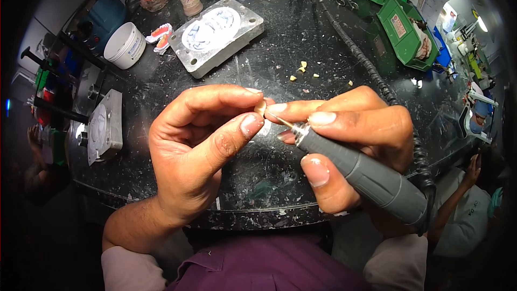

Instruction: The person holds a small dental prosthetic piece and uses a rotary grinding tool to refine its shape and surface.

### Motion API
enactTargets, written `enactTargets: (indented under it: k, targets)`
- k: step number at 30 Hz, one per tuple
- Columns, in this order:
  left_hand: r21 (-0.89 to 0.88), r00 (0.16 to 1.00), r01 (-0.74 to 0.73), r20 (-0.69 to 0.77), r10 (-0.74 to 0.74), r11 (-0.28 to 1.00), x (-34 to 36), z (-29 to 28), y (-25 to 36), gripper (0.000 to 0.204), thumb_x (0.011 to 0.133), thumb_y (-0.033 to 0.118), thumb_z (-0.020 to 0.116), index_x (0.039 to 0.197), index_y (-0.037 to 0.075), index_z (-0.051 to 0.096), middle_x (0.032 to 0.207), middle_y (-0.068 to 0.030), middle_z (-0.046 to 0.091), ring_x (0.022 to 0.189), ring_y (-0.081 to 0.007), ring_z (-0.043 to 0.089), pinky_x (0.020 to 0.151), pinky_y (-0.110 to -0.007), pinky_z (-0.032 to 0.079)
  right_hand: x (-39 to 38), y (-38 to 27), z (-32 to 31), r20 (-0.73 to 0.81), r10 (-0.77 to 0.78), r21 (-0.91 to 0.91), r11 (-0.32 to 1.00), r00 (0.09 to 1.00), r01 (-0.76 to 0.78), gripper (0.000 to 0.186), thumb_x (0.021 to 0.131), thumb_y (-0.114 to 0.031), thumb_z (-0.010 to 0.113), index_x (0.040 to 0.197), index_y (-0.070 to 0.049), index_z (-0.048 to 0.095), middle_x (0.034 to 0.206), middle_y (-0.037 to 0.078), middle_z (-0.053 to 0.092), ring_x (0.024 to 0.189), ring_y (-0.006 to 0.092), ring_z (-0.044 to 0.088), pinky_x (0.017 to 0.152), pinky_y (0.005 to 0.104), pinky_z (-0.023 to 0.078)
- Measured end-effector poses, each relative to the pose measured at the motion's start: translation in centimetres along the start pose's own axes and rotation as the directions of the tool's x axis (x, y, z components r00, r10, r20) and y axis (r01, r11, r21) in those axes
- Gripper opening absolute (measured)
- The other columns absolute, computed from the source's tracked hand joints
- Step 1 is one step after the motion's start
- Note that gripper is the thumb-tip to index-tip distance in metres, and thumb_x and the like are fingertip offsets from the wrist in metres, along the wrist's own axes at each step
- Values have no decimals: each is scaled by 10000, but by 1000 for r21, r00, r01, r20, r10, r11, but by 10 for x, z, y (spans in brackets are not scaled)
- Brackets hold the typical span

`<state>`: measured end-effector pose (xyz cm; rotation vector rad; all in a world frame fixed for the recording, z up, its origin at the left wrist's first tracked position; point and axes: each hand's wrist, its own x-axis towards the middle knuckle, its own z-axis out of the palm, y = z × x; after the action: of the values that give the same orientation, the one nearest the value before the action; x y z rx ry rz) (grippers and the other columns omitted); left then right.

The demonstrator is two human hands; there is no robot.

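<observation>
Between thumb and forefinger my left hand (199, 140) pinches a small cream-coloured artificial tooth (260, 109). My right hand (355, 129) is closed round a dark grey rotary handpiece (363, 175), held slanting up to the left. The handpiece's thin gold-coloured bur (283, 122) points at the tooth; whether it touches cannot be made out. My right forefinger reaches past the bur, close to the tooth and the left fingertips. Several loose yellowish teeth (303, 67) lie on the black table beyond my hands.
A metal flask half (229, 48) with a white plaster mould lies at the back. Left of it are a denture model (160, 37) and a white tub (125, 46). A black coiled cord (371, 70) runs along the right. Green bins (404, 29) stand far right; another person (463, 205) sits beyond.
</observation>
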<state>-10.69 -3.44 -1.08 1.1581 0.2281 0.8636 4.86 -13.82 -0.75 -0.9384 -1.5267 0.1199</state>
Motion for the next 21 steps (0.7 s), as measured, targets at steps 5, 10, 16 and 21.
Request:
enactTargets:
  k: [5, 10, 16, 21]
  targets:
    - [-16, 1000, -11, 22, 11, 1000, 2, -1, -2, 202, 838, -88, 649, 1030, -31, 622, 1022, -150, 681, 963, -171, 662, 875, -274, 523, -1, 3, 0, 15, -7, -6, 1000, 1000, 7, 272, 872, -18, 590, 1082, 16, 422, 923, 166, 549, 921, 300, 684, 732, 317, 617]
    - [-47, 999, 38, 19, -38, 998, 2, -2, -1, 212, 836, -88, 649, 1038, -28, 622, 1019, -134, 681, 954, -164, 656, 884, -273, 516, -1, 1, 1, 7, 13, -29, 1000, 1000, -13, 266, 875, -26, 591, 1081, 10, 428, 934, 178, 563, 893, 280, 686, 722, 312, 612]
    - [120, 990, 142, -27, -140, 983, 3, 4, 10, 225, 798, -51, 647, 1016, 2, 619, 970, -99, 658, 926, -169, 635, 891, -306, 484, 0, 2, -3, 26, 11, -26, 1000, 1000, -10, 259, 881, -43, 594, 1078, 7, 433, 933, 189, 579, 877, 267, 686, 717, 307, 608]
    - [87, 990, 140, -36, -137, 986, 4, 5, 9, 209, 802, -33, 648, 1006, -1, 619, 974, -102, 653, 923, -170, 632, 882, -313, 492, 0, -2, -1, -8, 32, -40, 999, 999, -32, 252, 887, -57, 594, 1075, 3, 437, 918, 186, 585, 883, 269, 683, 737, 319, 602]
